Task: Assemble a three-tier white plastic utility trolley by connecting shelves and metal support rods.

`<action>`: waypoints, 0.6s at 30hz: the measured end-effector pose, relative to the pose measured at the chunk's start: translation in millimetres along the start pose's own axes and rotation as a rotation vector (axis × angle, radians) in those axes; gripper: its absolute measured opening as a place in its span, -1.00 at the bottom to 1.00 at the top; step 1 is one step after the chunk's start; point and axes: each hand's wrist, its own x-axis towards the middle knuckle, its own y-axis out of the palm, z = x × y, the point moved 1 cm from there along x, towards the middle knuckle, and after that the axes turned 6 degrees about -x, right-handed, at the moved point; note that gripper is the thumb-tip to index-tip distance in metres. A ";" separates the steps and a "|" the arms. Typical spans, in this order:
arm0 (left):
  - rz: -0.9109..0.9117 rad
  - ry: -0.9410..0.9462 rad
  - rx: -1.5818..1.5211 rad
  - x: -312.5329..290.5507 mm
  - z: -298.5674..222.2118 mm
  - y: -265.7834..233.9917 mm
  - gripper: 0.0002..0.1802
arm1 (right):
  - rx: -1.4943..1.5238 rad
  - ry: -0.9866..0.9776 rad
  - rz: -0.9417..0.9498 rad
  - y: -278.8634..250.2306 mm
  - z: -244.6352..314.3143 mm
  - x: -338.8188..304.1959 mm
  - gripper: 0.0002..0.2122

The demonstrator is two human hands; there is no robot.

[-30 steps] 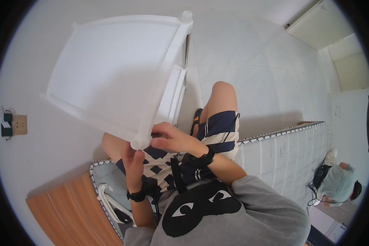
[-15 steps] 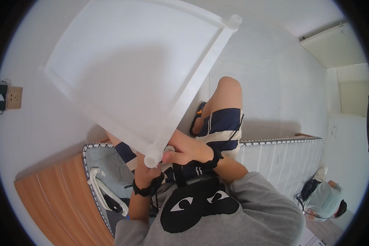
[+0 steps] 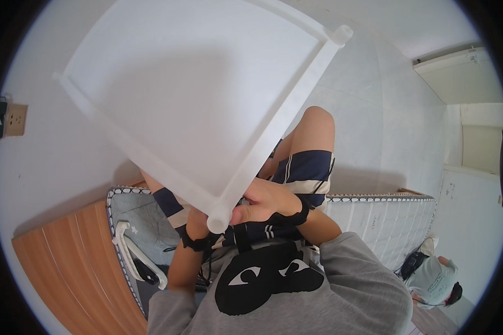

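A large white rectangular shelf [image 3: 179, 95] with a raised rim and round corner posts is tilted in front of me. Its nearest corner post [image 3: 219, 221] points at my body. My right hand [image 3: 265, 204] is closed around the shelf just right of that post, thumb against the corner. On the post's other side, my left hand [image 3: 197, 224] grips from behind; its fingers are mostly hidden by the shelf. Whatever lies under the corner between my hands cannot be made out.
I sit on a low bed with a quilted mattress [image 3: 374, 229] and wooden panel [image 3: 67, 262]. Curved white pieces [image 3: 134, 254] lie at my left. A wall socket [image 3: 15, 120] is far left, a white cabinet [image 3: 458, 78] far right. Another person [image 3: 435, 279] is at lower right.
The shelf's near corner and far right corner have shifted slightly right, with both hands staying at the near corner. The view has turned a little.
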 end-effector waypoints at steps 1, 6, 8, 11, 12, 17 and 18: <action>0.000 -0.006 0.000 -3.5 -3.2 -2.2 -0.66 | 0.010 0.003 0.030 -1.3 2.5 1.5 -0.42; 0.005 -0.050 -0.005 -21.0 -1.3 3.8 -0.66 | 0.029 0.062 0.014 12.0 -0.3 -11.4 -0.43; -0.003 -0.069 0.000 -16.7 0.7 9.8 -0.66 | 0.009 0.107 -0.054 22.7 -6.3 -16.0 -0.47; -0.008 -0.096 0.000 -16.6 0.6 26.5 -0.65 | -0.106 -0.047 -0.217 31.8 -15.3 -18.8 -0.63; -0.009 -0.104 -0.001 -25.2 0.4 20.8 -0.65 | -0.107 -0.044 -0.219 31.9 -15.4 -21.0 -0.63; -0.012 -0.127 -0.011 -28.3 3.5 24.5 -0.65 | -0.160 -0.051 -0.205 28.7 -8.7 -16.6 -0.73; -0.012 -0.128 -0.014 -26.6 5.1 24.4 -0.65 | -0.166 -0.051 -0.206 28.4 -8.1 -14.7 -0.73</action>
